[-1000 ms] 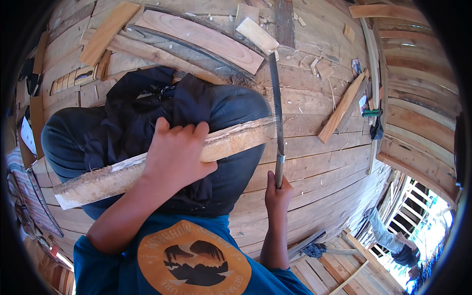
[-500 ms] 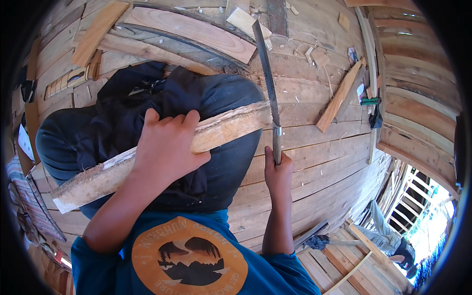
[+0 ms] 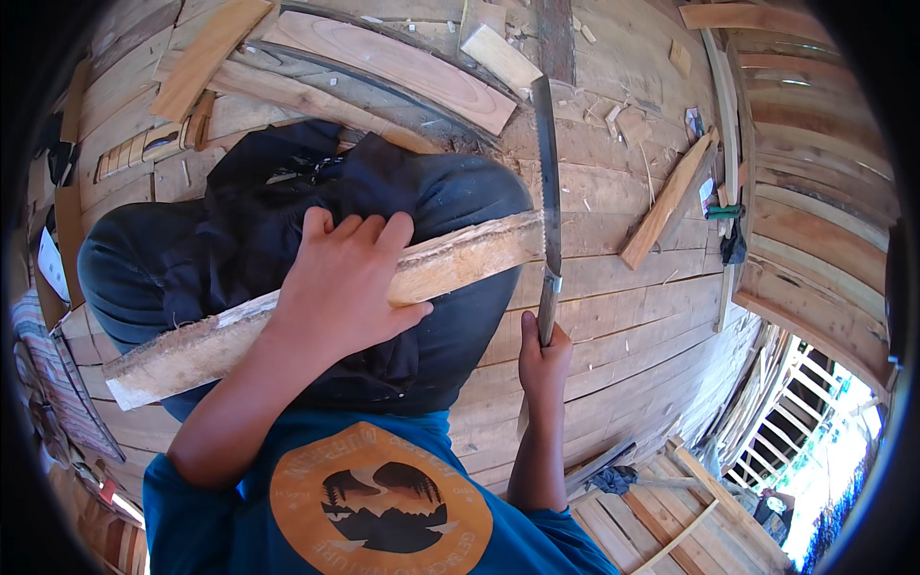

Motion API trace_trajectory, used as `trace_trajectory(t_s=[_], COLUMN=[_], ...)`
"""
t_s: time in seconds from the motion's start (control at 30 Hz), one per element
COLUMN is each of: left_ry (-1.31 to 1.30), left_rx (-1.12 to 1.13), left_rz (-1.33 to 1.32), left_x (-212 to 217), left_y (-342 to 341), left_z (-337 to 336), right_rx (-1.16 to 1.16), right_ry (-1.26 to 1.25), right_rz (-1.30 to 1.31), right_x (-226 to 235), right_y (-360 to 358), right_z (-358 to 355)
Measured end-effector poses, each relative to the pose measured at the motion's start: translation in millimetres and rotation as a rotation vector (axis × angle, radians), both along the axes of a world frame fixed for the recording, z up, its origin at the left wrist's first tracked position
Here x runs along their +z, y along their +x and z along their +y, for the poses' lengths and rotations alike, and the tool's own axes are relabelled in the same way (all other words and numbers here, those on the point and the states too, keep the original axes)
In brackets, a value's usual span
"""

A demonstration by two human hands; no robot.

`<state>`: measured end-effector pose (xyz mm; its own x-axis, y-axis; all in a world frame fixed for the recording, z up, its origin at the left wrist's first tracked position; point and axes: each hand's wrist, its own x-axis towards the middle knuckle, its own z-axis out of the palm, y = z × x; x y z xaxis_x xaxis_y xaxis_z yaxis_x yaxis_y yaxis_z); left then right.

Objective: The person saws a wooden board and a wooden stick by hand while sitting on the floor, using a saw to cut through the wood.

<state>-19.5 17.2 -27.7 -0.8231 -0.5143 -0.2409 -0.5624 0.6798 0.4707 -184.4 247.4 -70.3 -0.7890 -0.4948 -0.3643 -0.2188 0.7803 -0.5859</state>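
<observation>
At frame centre, the left grip clamps the wood; right of centre, the right grip clasps the saw at the wood's end, any cut apparently unfinished.

I am gripping the timber across the lap with the left hand and holding the saw with the right hand, beyond the lap's right edge.
</observation>
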Motion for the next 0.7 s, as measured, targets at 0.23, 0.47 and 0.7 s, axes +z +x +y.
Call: trace_trajectory(t_s=[0.23, 0.47, 0.7], left_ry=[-0.096, -0.285, 0.331], left_rx=[0.138, 0.571, 0.68], left_rz=[0.153, -0.311, -0.335], left_x=[55.0, 91.8, 66.7], left_y=[82.9, 237.3, 310.3], left_z=[-28.8, -46.6, -51.3], right_rx=[-0.038, 0.064, 0.186], right_ry=[-0.292, -0.274, -0.172], right_rz=[-0.056, 0.041, 0.107], right_x=[-14.8, 16.1, 38.9], right_y=[8.0, 22.7, 46.2], right_z=[9.8, -27.3, -54.0])
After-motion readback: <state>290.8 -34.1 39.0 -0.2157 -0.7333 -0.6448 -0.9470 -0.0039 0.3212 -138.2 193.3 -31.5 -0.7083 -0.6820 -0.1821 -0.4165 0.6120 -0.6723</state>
